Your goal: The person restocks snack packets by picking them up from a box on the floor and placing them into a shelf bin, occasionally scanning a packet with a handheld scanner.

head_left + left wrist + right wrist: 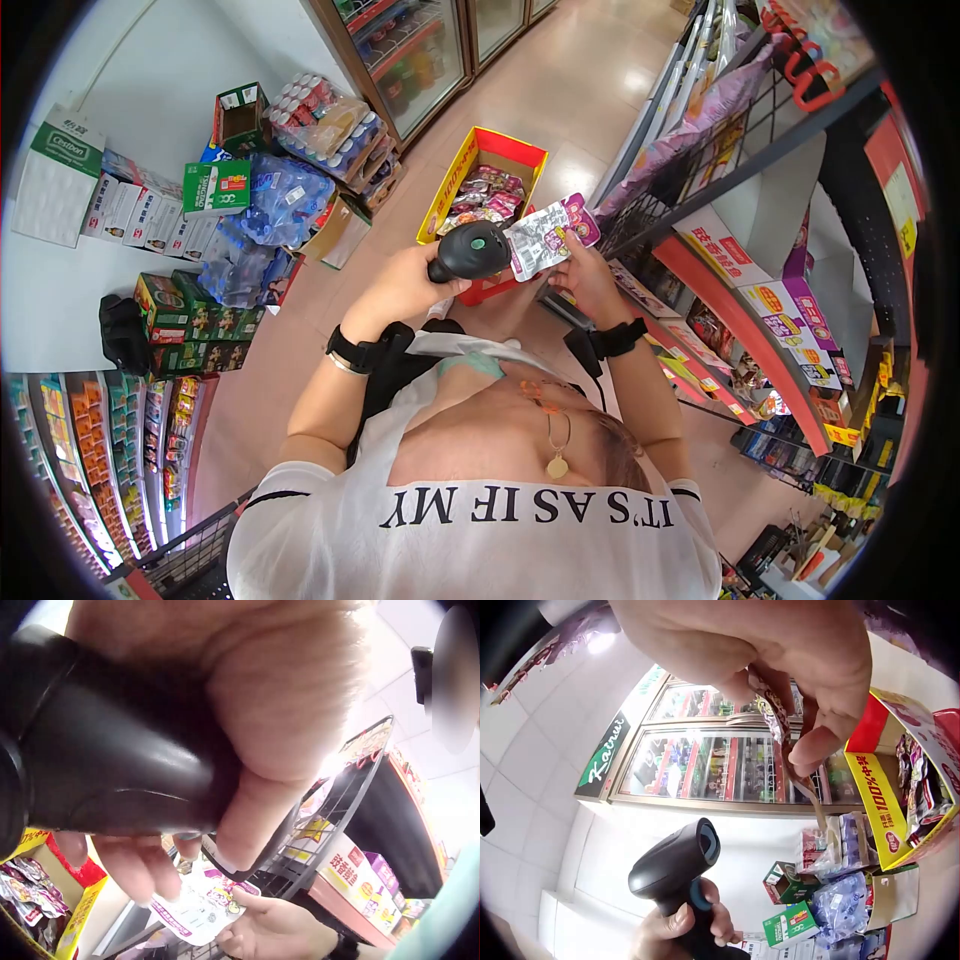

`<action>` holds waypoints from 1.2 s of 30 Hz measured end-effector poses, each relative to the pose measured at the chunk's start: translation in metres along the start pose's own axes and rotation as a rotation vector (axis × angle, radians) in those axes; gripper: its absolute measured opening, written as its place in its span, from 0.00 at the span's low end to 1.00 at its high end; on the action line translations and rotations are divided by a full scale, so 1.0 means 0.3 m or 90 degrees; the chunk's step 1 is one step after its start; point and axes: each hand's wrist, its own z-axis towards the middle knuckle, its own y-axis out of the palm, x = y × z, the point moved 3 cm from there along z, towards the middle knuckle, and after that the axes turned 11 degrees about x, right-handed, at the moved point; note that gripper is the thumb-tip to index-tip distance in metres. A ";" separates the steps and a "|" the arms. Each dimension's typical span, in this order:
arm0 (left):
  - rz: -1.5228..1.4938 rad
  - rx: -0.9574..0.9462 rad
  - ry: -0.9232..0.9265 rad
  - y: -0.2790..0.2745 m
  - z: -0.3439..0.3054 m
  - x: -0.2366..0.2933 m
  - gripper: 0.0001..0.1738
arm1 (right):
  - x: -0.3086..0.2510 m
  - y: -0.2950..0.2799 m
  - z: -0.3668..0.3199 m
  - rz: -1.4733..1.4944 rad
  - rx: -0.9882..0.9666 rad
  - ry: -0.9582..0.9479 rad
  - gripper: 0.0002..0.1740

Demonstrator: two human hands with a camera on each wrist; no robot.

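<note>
Head view, center: the left hand (398,288) has its fingers curled round the handle of a black handheld scanner (475,250), whose rounded head points toward the right of the frame; the right hand (590,285) pinches a silver and purple packet (543,241) between thumb and fingers at its right side; the packet lies just to the right of the scanner head, though whether the two touch cannot be told. Upper center, beyond the hands: an open yellow and red box (437,205), holding a heap of small packets (490,192). Right wrist view: the held packet is seen nearly edge-on between the fingertips, upper center; the scanner stands upright in the left hand, lower left; the box is at the right. Left wrist view: the scanner body fills the upper left; the held packet shows at lower center. Surroundings, head view: a glass-doored fridge (412,60) at the top; wrapped bottles (288,200) and a green carton (217,188) at upper left; a red-edged shelf (775,375) at right; black straps (368,353) on both wrists.
</note>
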 end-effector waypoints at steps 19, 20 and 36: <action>0.020 -0.170 0.016 -0.194 0.410 -0.191 0.19 | 0.000 0.257 0.290 -0.037 0.096 -0.030 0.18; 0.022 -0.184 0.013 -0.204 0.429 -0.200 0.19 | 0.003 0.265 0.306 -0.036 0.101 -0.030 0.18; 0.021 -0.228 0.063 -0.371 0.568 -0.325 0.17 | 0.018 0.453 0.408 -0.006 0.208 -0.044 0.18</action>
